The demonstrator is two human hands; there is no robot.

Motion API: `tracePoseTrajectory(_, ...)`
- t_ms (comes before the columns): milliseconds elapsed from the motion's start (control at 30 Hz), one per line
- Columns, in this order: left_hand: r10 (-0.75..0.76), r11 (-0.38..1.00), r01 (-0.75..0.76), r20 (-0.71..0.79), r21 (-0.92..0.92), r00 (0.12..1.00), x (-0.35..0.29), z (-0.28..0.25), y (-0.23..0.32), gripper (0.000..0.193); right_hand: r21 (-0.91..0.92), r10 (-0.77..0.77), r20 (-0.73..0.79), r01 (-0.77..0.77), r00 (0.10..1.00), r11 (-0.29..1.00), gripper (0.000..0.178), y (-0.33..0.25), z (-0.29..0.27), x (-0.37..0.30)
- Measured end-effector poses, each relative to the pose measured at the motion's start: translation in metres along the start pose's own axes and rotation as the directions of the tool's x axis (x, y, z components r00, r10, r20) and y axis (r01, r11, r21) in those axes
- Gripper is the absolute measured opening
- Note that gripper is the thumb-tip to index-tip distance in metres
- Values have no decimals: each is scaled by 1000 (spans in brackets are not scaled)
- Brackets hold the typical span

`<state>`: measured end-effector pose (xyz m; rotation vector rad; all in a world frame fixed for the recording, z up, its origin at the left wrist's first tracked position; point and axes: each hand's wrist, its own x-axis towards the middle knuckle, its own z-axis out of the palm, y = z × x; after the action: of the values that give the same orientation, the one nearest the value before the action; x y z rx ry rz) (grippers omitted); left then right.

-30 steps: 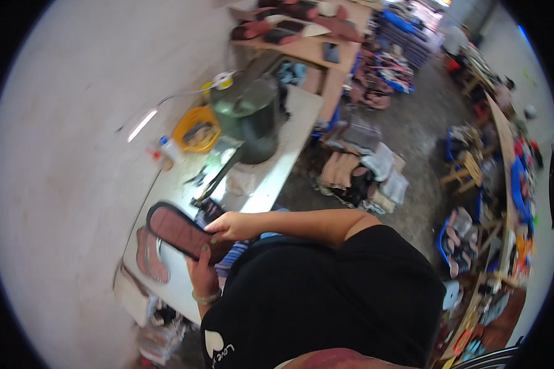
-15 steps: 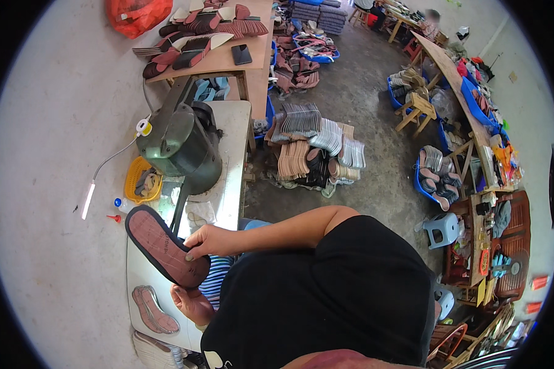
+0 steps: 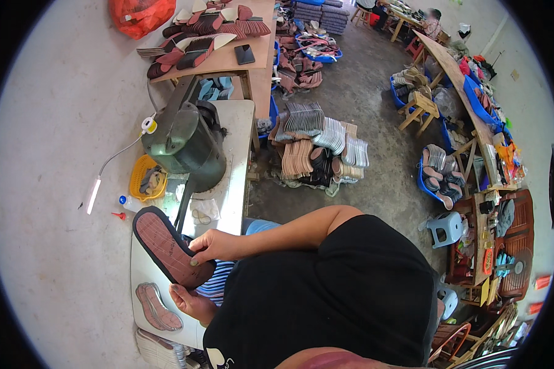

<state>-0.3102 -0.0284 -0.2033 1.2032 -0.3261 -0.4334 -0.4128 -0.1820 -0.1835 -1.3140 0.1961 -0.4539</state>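
A reddish-brown insole [image 3: 166, 245] with a dark bound edge is held up over the white table of a green sewing machine [image 3: 181, 138]. Gripping the insole near its narrower end, my right hand [image 3: 214, 245] has its thumb on the upper face. My left hand [image 3: 189, 301] is below, closed on the lower edge at that same end; its fingertips are partly hidden. Two similar insoles [image 3: 157, 307] lie overlapped on the white tabletop [image 3: 146, 261] beside my left hand. Striped cloth [image 3: 218, 284] shows behind the held insole.
A yellow basket [image 3: 143, 178] stands by the machine, near a red nozzle [image 3: 119, 216]. Beyond are a wooden table [image 3: 228, 58] with stacked shoe pieces and a black phone [image 3: 244, 54]. Bundled insoles [image 3: 320, 144] sit on the floor. More stacked pieces [image 3: 160, 350] lie below the tabletop.
The held insole has tilted slightly, with both hands keeping hold of it. The whole view has shifted a little.
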Motion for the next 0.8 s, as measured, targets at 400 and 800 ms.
tracePoseTrajectory(400,381,764,-315,0,563,925,10,-35,-5,40,153,42,132,-62,990,986,25,-11,13,-11)
tracePoseTrajectory(800,-195,969,99,453,227,870,5,-5,13,22,-460,-321,248,403,914,791,26,-3,-7,-8)
